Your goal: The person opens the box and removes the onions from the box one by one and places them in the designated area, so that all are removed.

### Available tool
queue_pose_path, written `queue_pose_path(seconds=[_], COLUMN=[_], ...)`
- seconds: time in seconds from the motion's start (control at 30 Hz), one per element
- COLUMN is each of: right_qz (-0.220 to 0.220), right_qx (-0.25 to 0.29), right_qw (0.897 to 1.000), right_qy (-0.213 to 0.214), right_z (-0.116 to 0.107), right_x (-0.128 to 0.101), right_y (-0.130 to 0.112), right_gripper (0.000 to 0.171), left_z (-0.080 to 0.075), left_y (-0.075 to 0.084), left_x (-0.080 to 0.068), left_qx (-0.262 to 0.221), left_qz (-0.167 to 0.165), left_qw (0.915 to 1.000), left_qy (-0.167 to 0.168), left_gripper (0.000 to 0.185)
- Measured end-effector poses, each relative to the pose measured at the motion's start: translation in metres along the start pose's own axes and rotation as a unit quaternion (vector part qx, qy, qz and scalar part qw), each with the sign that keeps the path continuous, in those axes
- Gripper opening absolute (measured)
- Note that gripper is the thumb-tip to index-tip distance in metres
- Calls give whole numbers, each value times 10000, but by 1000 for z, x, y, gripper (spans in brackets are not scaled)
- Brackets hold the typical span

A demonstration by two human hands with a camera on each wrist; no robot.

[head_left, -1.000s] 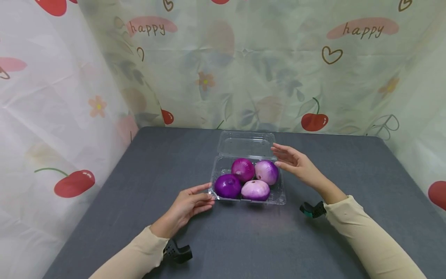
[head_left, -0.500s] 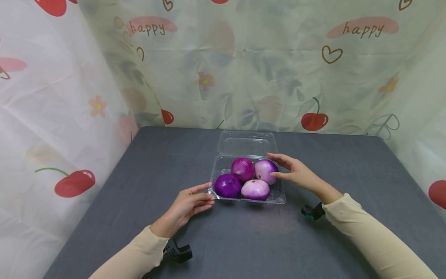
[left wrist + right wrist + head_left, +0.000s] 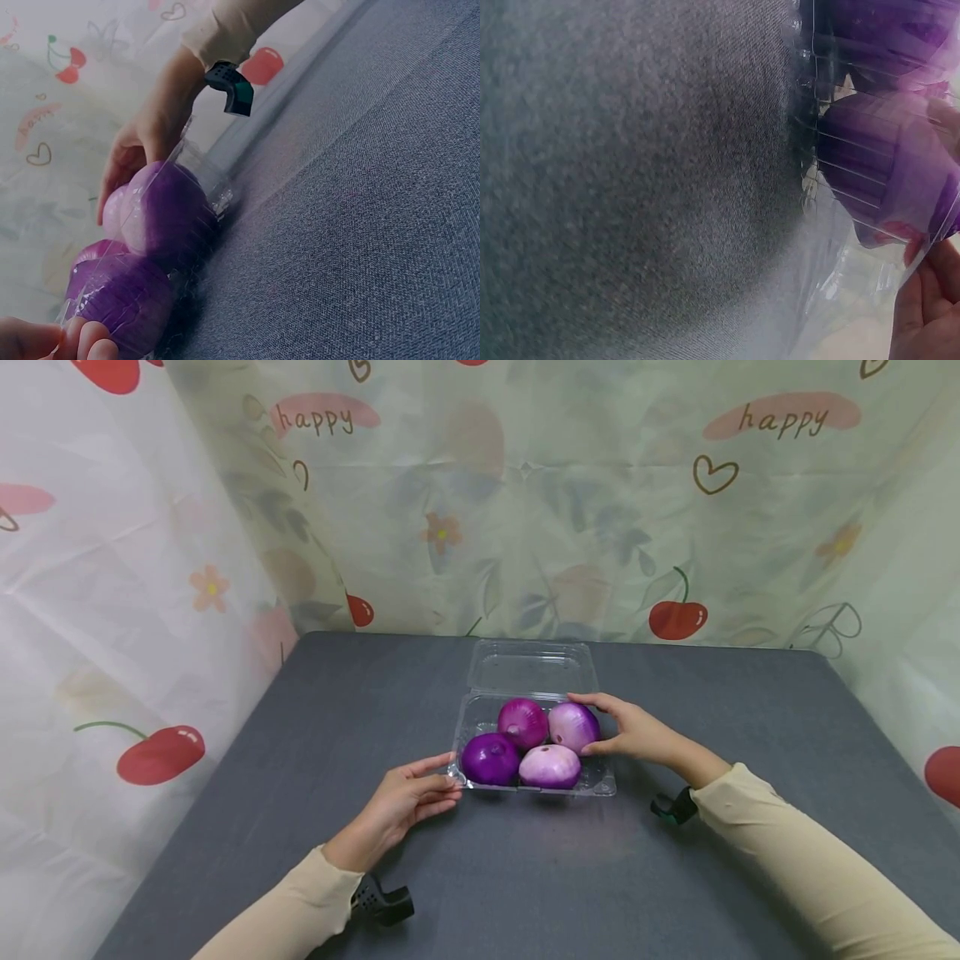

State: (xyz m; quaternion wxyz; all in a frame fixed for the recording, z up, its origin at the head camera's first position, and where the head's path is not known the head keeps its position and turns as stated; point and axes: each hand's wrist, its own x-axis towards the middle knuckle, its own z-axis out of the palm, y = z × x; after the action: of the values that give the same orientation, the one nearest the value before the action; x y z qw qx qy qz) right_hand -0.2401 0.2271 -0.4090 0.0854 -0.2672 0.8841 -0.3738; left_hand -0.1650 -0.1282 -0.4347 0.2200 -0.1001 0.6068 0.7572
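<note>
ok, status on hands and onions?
Left hand pinching clear container at near left corner. Right hand curved round back right onion, not yet lifted out. Lid open, nothing visibly blocking.

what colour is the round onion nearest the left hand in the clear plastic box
Deep, dark purple; that glossy round onion shows best in the head view.

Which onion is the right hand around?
The far-right onion in the clear container: the right hand's fingers and thumb straddle it. The near-right onion, far-left onion and near-left onion sit outside that span.
</note>
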Motion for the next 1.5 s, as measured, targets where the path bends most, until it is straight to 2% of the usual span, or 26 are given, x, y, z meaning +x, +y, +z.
queue_pose_path(seconds=[0.2, 0.43, 0.63, 0.87, 1.07, 1.2, 1.37, 1.5], right_qz=[-78, -211, -286, -198, 130, 18, -242, -445], right_qx=[-244, -545, -555, 336, 1093, 1374, 1473, 1837], right_qw=[9997, 9982, 9977, 9985, 9910, 9855, 9798, 9682], right_qy=[-46, 100, 252, 384, 768, 992, 1335, 1637], right_z=[-1, 0, 0, -6, -15, -22, -32, -39], right_x=[3, 3, 2, 1, -3, -6, -10, -14], right_y=[0, -3, -1, -3, -12, -18, -22, -24], right_gripper=[81, 78, 77, 79, 79, 78, 75, 73], left_z=[0, 0, 0, 0, 1, 1, 2, 1], left_y=[0, 0, 0, 1, 0, -1, 0, 0], left_x=[-1, -1, -1, -1, 0, 0, 0, 0], left_qx=[-10, -15, -26, -32, 1, 30, 29, 18], left_qz=[25, 36, 33, 51, 50, 60, 55, 38], left_qw=[10000, 10000, 10000, 10000, 10000, 10000, 10000, 10000], left_qy=[-34, -55, -37, -26, -1, 35, 48, 39], left_gripper=[49, 49, 49, 49, 49, 48, 47, 47])
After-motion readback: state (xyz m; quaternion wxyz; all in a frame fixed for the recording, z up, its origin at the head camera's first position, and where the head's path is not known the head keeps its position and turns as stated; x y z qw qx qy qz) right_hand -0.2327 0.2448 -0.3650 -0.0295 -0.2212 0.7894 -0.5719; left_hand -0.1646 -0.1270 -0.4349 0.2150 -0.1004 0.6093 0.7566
